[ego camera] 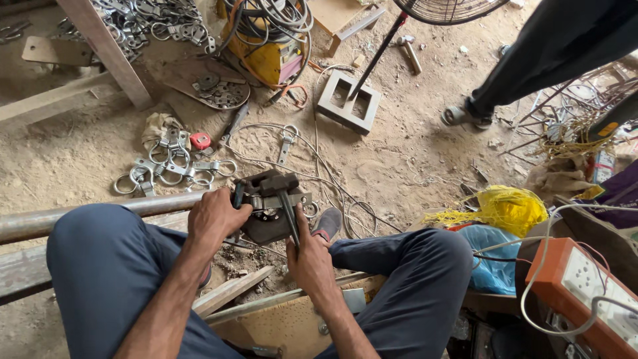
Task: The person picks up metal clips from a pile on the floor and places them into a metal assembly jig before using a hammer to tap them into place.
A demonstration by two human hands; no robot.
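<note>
I sit with my knees apart over a dusty floor. Between them stands a dark metal block with a flat metal clamp piece laid across its top. My left hand grips a dark tool handle at the block's left side. A dark rod-like tool is gripped in my right hand, its tip resting on the clamp piece. A long steel pipe runs left from the block.
Several metal ring clamps lie on the ground ahead. A yellow welding machine, a fan stand base and a hammer sit farther off. Another person's leg stands top right. An orange socket box is at right.
</note>
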